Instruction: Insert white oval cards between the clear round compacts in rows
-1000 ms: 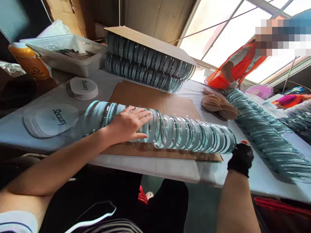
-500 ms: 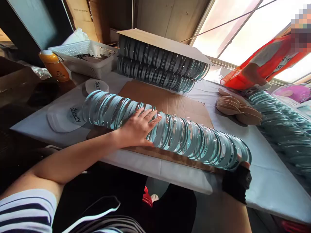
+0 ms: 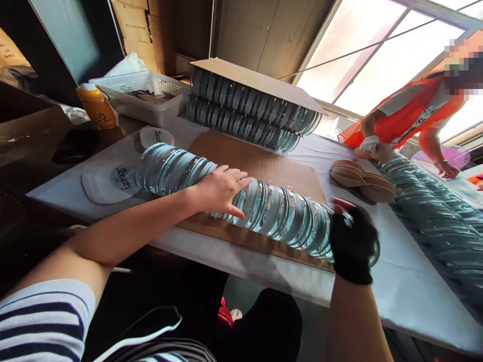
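Note:
A long row of round clear glass pieces (image 3: 281,206), stacked on edge with pale rings between them, lies slantwise across the table. Whether they are lids or shallow bowls, I cannot tell. My left hand (image 3: 222,190), bare, rests on the middle of the row, its fingers spread and thumb apart. My right hand (image 3: 352,236), in a black glove, is at the row's right end and covers the last pieces. Motion blurs its fingers. Beneath the row is a flat cardboard sheet (image 3: 256,158).
More glass rows (image 3: 245,100) stand behind under a cardboard sheet. Round brown discs (image 3: 347,173) and further glass pieces (image 3: 433,211) are right, near a co-worker in an orange vest (image 3: 415,108). A white basket (image 3: 151,108), orange bottle (image 3: 96,108) and lettered plastic bags (image 3: 105,183) sit left.
My right hand has risen from below the row's right end to lie over it. My left hand stays on the row. The co-worker's arms have shifted, and both hands now show.

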Available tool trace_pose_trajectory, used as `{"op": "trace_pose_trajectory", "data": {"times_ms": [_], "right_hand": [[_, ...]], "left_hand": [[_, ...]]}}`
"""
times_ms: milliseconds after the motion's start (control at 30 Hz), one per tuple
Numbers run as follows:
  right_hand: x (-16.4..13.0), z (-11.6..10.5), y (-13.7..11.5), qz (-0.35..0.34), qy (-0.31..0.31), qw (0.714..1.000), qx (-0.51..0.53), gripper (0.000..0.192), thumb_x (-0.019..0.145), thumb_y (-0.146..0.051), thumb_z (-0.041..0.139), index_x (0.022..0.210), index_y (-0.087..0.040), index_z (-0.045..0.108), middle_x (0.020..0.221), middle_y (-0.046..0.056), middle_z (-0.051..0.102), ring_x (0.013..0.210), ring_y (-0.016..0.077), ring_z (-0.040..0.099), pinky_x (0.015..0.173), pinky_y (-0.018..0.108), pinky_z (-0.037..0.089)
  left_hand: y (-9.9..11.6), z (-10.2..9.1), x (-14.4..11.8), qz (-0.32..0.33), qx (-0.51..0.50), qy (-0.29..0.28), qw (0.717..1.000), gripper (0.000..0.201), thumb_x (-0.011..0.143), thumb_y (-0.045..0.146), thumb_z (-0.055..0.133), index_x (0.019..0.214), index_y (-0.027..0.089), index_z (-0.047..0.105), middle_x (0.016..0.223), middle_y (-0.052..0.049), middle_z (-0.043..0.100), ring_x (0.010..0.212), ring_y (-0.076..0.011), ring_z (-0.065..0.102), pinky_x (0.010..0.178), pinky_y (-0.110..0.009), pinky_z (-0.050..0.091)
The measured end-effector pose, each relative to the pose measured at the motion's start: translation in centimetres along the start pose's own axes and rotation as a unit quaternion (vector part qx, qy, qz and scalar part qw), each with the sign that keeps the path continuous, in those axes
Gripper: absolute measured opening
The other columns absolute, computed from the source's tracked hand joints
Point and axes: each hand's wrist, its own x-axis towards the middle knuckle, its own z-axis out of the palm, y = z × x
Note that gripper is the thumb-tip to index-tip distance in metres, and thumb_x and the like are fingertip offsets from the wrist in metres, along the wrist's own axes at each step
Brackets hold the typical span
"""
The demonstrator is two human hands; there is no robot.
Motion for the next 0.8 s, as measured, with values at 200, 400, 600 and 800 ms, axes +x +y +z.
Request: {"op": "trace_pose_trajectory", "data": {"times_ms": [200,400,600,800], "right_hand": [[12.5,2.8,-12.2,-0.277,-0.372,0.886,0.004,0.03,0.091,-0.021,0.045,0.098,-0.014,0.074,0.098,0.01,0.073,0.088,0.0165,0.065,0.078,0.024,0.045],[16.6,4.9,-16.6,-0.357,-0.467,0.807,-0.055,0.03,0.079,-0.019,0.057,0.104,-0.015,0.074,0.094,0.005,0.074,0.079,0.0159,0.064,0.068,0.024,0.045],[13.4,1.8,-15.7,-0.318,-0.328,0.885,-0.095,0.028,0.084,-0.032,0.052,0.097,-0.02,0.073,0.093,0.009,0.073,0.084,0.0218,0.067,0.064,0.026,0.039],[0.3,0.3,-13.6,-0.219,-0.123,0.968,-0.012,0.036,0.093,-0.034,0.043,0.072,-0.017,0.068,0.069,0.007,0.068,0.065,0.0162,0.062,0.057,0.027,0.029]], "left_hand": [[0.4,1.2,-0.2,-0.017,0.006,0.041,0.999,0.087,0.07,0.074,0.067,0.132,0.017,0.048,0.137,-0.013,0.055,0.13,-0.0294,0.05,0.114,-0.045,0.029],[0.1,1.1,-0.2,0.002,0.021,0.052,0.998,0.081,0.075,0.073,0.062,0.128,0.014,0.05,0.136,-0.015,0.056,0.13,-0.0311,0.049,0.112,-0.046,0.031],[0.2,0.8,0.2,-0.017,-0.002,0.041,0.999,0.042,0.097,0.042,0.044,0.128,0.014,0.052,0.128,-0.012,0.062,0.123,-0.025,0.055,0.107,-0.043,0.035],[0.6,1.2,0.2,-0.028,-0.017,0.039,0.999,0.048,0.097,0.043,0.043,0.137,0.016,0.047,0.14,-0.011,0.056,0.127,-0.0248,0.052,0.11,-0.043,0.03]]}}
